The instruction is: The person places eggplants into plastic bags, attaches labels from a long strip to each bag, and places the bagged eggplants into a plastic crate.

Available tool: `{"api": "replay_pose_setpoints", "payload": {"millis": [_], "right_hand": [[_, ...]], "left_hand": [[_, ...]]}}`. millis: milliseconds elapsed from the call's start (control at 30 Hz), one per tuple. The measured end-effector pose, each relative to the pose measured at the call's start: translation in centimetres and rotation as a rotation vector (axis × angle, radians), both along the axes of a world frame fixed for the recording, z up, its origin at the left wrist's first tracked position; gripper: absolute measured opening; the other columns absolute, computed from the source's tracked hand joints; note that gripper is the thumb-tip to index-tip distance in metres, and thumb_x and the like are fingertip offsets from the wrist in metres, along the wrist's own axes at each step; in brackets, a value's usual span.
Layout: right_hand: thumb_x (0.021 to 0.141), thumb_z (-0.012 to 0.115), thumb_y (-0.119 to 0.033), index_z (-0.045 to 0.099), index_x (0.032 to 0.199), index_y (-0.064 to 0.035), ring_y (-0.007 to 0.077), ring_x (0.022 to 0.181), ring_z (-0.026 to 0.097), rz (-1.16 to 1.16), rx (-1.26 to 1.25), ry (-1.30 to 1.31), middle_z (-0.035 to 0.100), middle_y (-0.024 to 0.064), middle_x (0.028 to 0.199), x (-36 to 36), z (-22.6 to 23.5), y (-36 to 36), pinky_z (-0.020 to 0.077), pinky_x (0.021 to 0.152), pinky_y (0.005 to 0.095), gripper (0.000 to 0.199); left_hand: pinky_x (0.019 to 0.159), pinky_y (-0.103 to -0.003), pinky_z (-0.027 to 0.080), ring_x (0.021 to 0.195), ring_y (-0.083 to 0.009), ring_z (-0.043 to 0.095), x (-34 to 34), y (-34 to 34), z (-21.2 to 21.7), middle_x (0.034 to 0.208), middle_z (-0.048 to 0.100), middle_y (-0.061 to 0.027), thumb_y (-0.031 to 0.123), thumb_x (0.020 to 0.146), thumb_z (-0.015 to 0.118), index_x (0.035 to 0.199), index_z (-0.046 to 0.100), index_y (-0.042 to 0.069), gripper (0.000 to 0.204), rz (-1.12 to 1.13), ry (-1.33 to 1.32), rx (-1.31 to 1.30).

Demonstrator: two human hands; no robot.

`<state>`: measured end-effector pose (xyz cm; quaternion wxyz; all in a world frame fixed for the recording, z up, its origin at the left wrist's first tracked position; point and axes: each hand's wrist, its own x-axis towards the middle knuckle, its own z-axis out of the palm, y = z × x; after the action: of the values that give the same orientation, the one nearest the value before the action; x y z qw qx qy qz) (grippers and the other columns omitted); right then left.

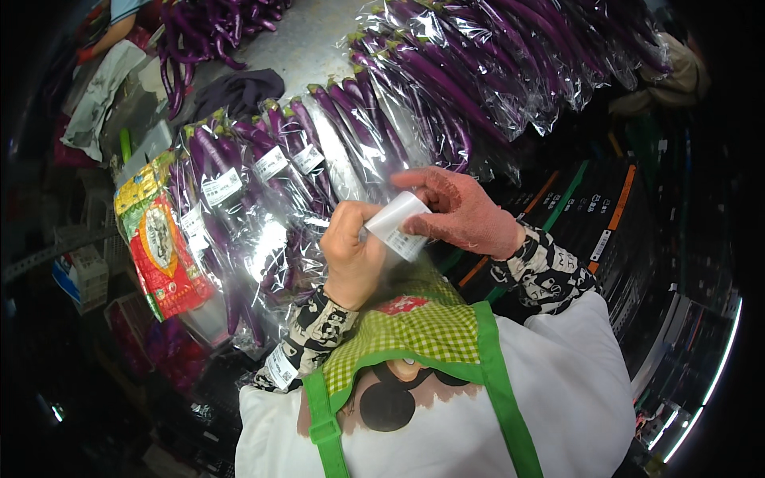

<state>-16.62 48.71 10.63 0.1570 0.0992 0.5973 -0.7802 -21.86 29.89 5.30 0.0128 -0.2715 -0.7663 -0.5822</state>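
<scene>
A small curled strip of white labels [401, 220] is between my two hands, in front of my chest. My bare left hand [351, 251] is closed and grips it at its left side. On my right hand [470, 213] is a pinkish-red glove; its thumb and fingers pinch the strip's right edge. Beyond my hands lie long purple eggplants [347, 111] in clear plastic bags. Several bags at the left bear white labels [221, 187]. One more white label [280, 366] sticks to my left sleeve.
A red and yellow printed bag [163, 247] lies at the table's left. More bagged eggplants [470, 72] are piled at the far right, and loose eggplants [215, 32] at the far left, near another person's arm [111, 36]. Dark crates [590, 207] with coloured stripes stand at my right.
</scene>
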Motion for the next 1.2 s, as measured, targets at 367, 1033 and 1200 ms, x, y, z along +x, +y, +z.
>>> {"api": "replay_pose_setpoints", "payload": {"millis": [367, 1033, 1200], "right_hand": [[0.088, 0.075, -0.013, 0.063, 0.114, 0.0004, 0.0057, 0.082, 0.058, -0.064, 0.114, -0.014, 0.065, 0.0027, 0.095, -0.2, 0.0, -0.2, 0.0497, 0.072, 0.0223, 0.032], [0.09, 0.073, -0.021, 0.067, 0.094, -0.0022, 0.0054, 0.079, 0.054, -0.112, 0.302, 0.061, 0.063, 0.0, 0.083, -10.5, -5.9, 5.0, 0.0436, 0.067, 0.022, 0.02], [0.078, 0.077, -0.041, 0.066, 0.092, -0.0108, 0.0342, 0.09, 0.063, -0.083, 1.05, -0.05, 0.068, 0.012, 0.09, -14.7, -11.8, 2.7, 0.0472, 0.085, 0.042, 0.035]], "left_hand": [[0.075, -0.024, 0.053, 0.084, -0.0085, 0.064, 1.4, 1.3, -1.2, 0.095, 0.069, -0.0042, 0.006, 0.095, 0.061, 0.104, 0.061, 0.0, 0.01, -0.113, -0.83, 0.526], [0.054, -0.028, 0.046, 0.057, -0.0134, 0.058, 2.8, 0.2, 1.5, 0.069, 0.064, -0.0089, 0.021, 0.086, 0.076, 0.083, 0.068, 0.002, 0.021, -0.457, -0.5, -0.092], [0.055, -0.029, 0.048, 0.06, -0.0171, 0.063, 2.6, -2.2, 4.2, 0.072, 0.064, -0.0093, 0.007, 0.084, 0.074, 0.081, 0.068, 0.001, 0.009, -0.252, -0.392, 0.153]]}}
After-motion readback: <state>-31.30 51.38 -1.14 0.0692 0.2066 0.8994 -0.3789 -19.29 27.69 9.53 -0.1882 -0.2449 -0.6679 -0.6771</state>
